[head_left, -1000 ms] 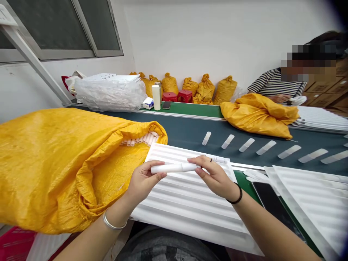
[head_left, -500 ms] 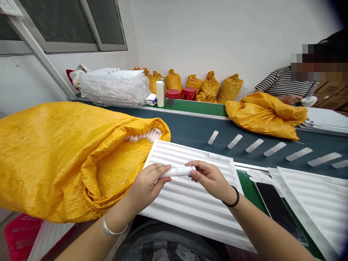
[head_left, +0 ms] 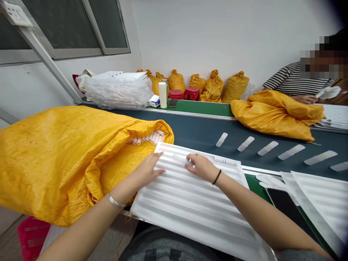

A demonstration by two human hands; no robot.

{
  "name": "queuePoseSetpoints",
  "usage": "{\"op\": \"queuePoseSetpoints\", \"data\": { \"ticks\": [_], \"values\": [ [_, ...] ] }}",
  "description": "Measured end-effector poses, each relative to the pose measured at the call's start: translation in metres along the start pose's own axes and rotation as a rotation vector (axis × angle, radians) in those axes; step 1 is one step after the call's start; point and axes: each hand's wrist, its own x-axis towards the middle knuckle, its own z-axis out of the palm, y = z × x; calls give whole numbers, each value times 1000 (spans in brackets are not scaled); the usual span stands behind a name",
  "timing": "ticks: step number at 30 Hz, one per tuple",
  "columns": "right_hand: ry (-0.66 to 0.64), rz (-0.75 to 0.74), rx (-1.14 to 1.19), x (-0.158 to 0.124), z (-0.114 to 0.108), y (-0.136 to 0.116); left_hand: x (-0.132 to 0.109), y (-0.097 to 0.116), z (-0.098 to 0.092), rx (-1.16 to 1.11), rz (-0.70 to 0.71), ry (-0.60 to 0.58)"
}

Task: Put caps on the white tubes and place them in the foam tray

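Observation:
A ridged white plastic tray [head_left: 174,195] lies in front of me. My right hand [head_left: 202,167] is closed on one end of a slim white tube [head_left: 179,159], low over the tray's far grooves; motion blurs the tube. Another white tube [head_left: 225,161] with dark print rests in the groove at the far right of the tray. Over the tray's left edge, my left hand [head_left: 149,168] is open and empty, thumb and fingers apart. Close to it is the mouth of a big yellow sack [head_left: 67,152], where several pale tubes [head_left: 148,138] show.
Several translucent caps [head_left: 244,144] stand in a row on the dark conveyor belt [head_left: 195,127]. To the right are a black phone [head_left: 288,208] and more ridged trays [head_left: 323,203]. Across the belt sit a smaller yellow sack [head_left: 274,114] and a person in a striped top [head_left: 285,78].
My hands have moved apart. The left has let go of the tube and drawn back left; the right has carried the tube down to the tray's far grooves. The belt pieces appear shifted right.

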Motion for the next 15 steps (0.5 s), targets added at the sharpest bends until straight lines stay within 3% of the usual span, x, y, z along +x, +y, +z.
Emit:
{"op": "queuePoseSetpoints", "data": {
  "ticks": [4,8,11,15],
  "values": [
    [138,311,-49,61,-17,56,48,-71,-13,134,-257,35],
    [39,488,-35,91,-23,99,84,-117,-9,205,-379,2],
    [-6,536,-22,88,-23,116,100,-134,1,238,-428,-8],
    [62,546,-54,55,-31,126,108,-147,4,253,-413,-5]
  ]
}}
